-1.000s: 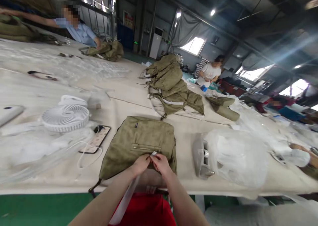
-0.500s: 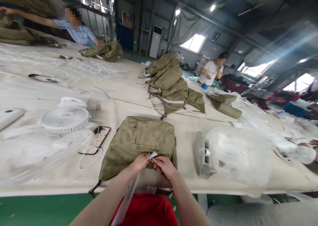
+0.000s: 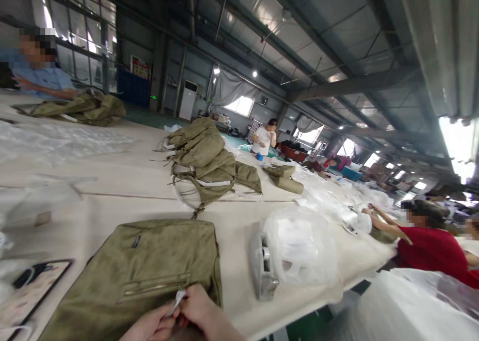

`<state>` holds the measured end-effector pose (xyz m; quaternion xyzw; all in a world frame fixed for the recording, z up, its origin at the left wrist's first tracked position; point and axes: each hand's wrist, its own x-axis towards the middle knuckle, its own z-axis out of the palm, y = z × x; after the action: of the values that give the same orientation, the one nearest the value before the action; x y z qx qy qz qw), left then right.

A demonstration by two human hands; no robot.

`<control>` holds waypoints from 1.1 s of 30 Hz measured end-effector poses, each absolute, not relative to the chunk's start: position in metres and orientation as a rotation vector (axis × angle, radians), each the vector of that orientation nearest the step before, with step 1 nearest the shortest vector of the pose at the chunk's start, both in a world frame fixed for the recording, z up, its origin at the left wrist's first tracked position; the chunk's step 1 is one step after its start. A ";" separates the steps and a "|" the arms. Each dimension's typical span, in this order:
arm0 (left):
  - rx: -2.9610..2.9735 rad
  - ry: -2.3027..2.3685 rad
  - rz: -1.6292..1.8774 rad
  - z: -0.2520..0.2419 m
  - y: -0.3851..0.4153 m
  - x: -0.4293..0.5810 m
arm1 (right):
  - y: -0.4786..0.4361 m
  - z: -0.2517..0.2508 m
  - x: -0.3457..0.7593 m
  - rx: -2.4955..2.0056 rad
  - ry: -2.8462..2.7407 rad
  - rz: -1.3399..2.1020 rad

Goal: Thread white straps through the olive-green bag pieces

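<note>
An olive-green bag lies flat on the pale table, its zipped pocket facing up. Over its near part, my left hand pinches a small white strip. Right beside it, my right hand has its fingers closed on the same strip. The two hands nearly touch, and part of the left fingers is hidden at the bottom edge.
Several olive bags are piled farther back. A grey dispenser and plastic-wrapped bundle stand right of the bag. A phone lies left. People work at the left and right.
The view has swung right and tilted, so the bag and both hands appear lower and farther left. A person in red has come into view at right. The strip remains between my hands.
</note>
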<state>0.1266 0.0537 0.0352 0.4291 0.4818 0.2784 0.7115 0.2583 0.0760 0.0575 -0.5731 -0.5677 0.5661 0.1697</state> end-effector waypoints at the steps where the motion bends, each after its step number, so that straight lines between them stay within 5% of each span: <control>1: 0.902 1.092 0.605 0.037 0.053 0.127 | 0.077 0.059 0.256 -1.668 -1.600 1.607; 7: 1.432 1.599 0.705 0.081 0.033 0.123 | 0.063 0.073 0.257 -1.560 -1.519 1.594; 16: 2.280 1.891 0.065 0.103 0.005 0.130 | 0.040 0.072 0.269 -1.281 -1.279 1.723; 24: 2.043 1.897 0.272 0.089 0.003 0.133 | 0.040 0.075 0.270 -1.314 -1.385 1.699; 33: 0.986 1.514 0.677 0.097 0.019 0.117 | 0.040 0.077 0.268 -1.298 -1.503 1.711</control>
<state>0.1172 0.0190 0.0966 0.4200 0.6449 0.2886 0.5696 0.2682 0.0401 0.0772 -0.4786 -0.5540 0.6307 0.2574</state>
